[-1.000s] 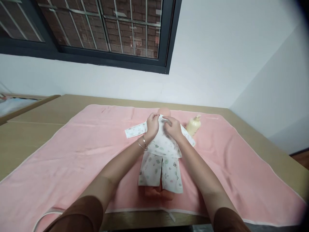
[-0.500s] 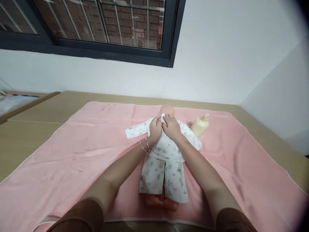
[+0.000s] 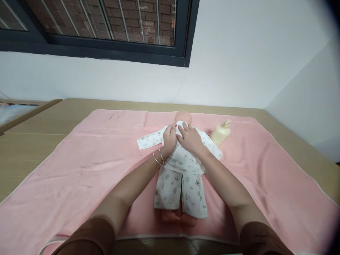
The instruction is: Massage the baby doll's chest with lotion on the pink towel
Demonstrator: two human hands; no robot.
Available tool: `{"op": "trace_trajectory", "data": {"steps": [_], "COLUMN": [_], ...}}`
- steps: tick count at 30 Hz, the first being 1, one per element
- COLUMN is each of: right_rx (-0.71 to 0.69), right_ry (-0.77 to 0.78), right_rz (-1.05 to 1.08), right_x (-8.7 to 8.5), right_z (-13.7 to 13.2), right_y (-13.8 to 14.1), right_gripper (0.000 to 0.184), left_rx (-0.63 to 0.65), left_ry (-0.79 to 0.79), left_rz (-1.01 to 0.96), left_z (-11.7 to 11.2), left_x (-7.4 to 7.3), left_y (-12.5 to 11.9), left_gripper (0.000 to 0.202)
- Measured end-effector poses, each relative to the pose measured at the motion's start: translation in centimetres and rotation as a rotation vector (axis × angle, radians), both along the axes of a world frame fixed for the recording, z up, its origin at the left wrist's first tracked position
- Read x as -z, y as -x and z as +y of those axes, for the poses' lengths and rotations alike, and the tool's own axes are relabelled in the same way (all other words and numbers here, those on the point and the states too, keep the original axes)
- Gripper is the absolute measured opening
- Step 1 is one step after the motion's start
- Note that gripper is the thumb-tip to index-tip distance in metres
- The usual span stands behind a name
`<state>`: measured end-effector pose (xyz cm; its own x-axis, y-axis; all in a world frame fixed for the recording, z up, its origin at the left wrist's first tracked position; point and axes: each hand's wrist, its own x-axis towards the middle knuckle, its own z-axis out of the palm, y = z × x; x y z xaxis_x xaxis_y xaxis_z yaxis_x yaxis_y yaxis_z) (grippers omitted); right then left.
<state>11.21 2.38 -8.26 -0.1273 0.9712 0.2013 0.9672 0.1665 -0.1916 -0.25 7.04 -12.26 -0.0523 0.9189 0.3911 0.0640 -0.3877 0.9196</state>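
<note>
A baby doll point(image 3: 183, 117) lies on its back on a pink towel point(image 3: 87, 166), head away from me, dressed in a white printed top point(image 3: 186, 156) and matching trousers point(image 3: 180, 191). My left hand point(image 3: 169, 139), with bangles on the wrist, rests on the doll's chest with its fingers curled on the top's fabric near the collar. Just beside it my right hand point(image 3: 190, 139) lies flat on the chest, fingers stretched out. The doll's bare feet point(image 3: 179, 217) stick out below the trousers.
A cream pump bottle point(image 3: 221, 133) lies on the towel to the right of the doll's shoulder. The towel covers a tan wooden table point(image 3: 32, 141) against a white wall under a dark-framed window point(image 3: 106, 32). Another tabletop edge point(image 3: 23, 115) shows at far left.
My right hand has flattened out on the doll's chest, its fingers were bunched at the collar before. The left hand stays at the collar. The view has dropped slightly.
</note>
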Motion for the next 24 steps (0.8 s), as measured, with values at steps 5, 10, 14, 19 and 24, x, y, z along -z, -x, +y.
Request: {"op": "trace_trajectory", "data": {"steps": [5, 10, 14, 19, 24], "right_rx": [0.114, -0.046, 0.03, 0.177, -0.03], "right_ry": [-0.067, -0.051, -0.053, -0.133, -0.111], "right_rz": [-0.142, -0.084, 0.013, -0.071, -0.08], "right_x": [0.3, 0.1, 0.6, 1.7, 1.1], "right_z": [-2.0, -0.6, 0.6, -0.7, -0.6], "right_y": [2.4, 0.7, -0.4, 1.9, 1.3], "right_gripper": [0.056, 0.047, 0.055, 0.058, 0.049], "left_rx": [0.004, -0.005, -0.002, -0.011, -0.004], "left_ry": [-0.016, -0.03, -0.054, -0.068, -0.109], "left_rz": [-0.005, 0.021, 0.033, 0.024, 0.038], "left_z": [0.2, 0.5, 0.4, 0.5, 0.7], "left_x": [0.5, 0.7, 0.6, 0.9, 1.2], "left_y": [-0.1, -0.1, -0.1, -0.1, 0.0], "left_gripper": [0.027, 0.024, 0.026, 0.031, 0.034]}}
